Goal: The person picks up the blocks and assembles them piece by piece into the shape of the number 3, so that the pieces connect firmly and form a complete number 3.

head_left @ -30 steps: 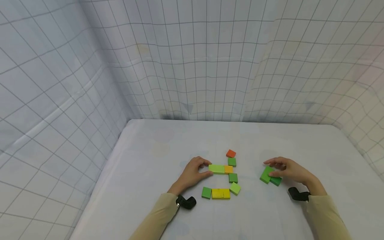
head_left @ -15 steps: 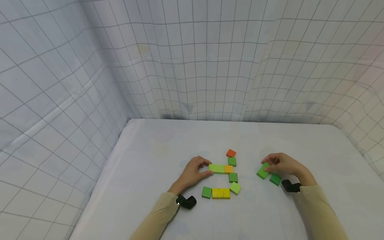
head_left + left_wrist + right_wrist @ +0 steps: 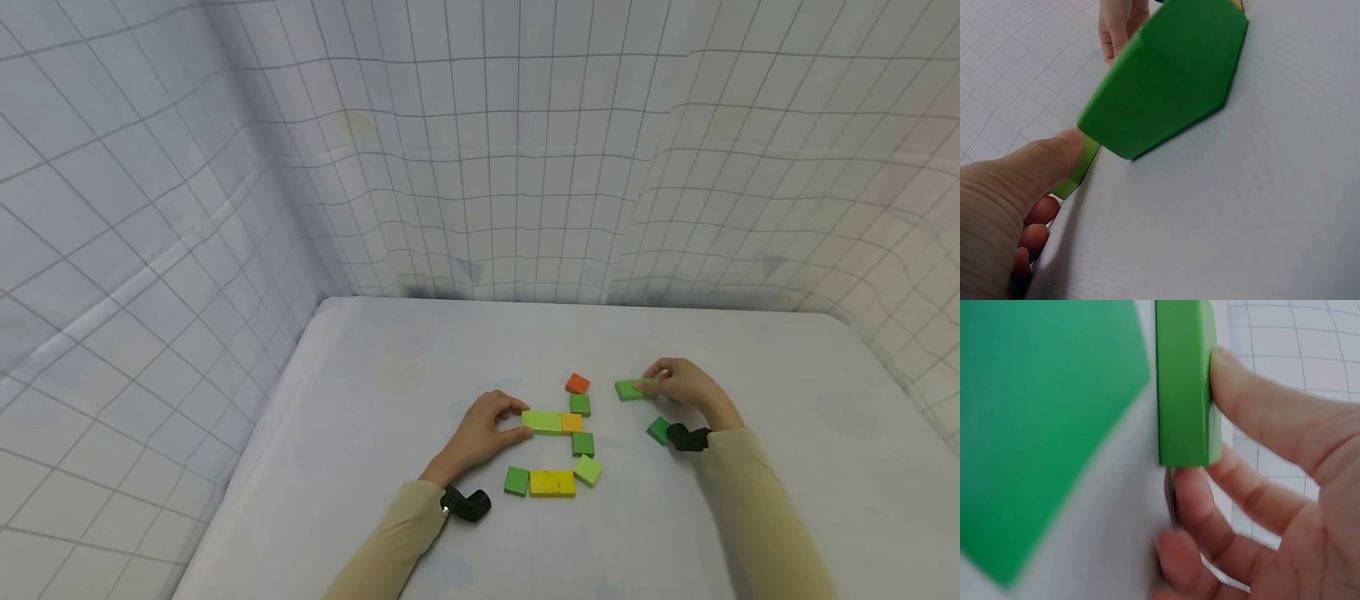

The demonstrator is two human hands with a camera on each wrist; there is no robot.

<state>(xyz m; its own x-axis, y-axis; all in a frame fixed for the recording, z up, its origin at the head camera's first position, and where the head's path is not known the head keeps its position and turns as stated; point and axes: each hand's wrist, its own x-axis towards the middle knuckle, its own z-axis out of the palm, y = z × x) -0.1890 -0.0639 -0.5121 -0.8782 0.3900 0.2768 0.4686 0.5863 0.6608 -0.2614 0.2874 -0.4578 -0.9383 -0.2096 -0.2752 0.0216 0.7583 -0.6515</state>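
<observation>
In the head view my left hand (image 3: 480, 432) pinches the left end of a long light-green block (image 3: 542, 422) between thumb and fingers. That block's right end meets an orange block (image 3: 572, 423). Farther right, my right hand (image 3: 686, 387) grips a green rectangular block (image 3: 632, 389) by its right end; in the right wrist view the thumb lies on one face of this block (image 3: 1182, 394). A dark green square block (image 3: 659, 430) lies beneath the right wrist. Close to the left wrist camera, a green square block (image 3: 1172, 75) hides part of the light-green block.
A red-orange block (image 3: 577, 383) and a green one (image 3: 580, 404) stand above the orange block; another green block (image 3: 582, 444) sits below it. Lower down are a tilted lime block (image 3: 588, 472), yellow blocks (image 3: 552, 483) and a green square (image 3: 517, 481). Gridded cloth (image 3: 487, 208) hangs behind the table.
My right hand has carried the green rectangular block leftward and away from me, turning it from slanted to nearly sideways. The dark green square shifted left slightly. My left hand stays put.
</observation>
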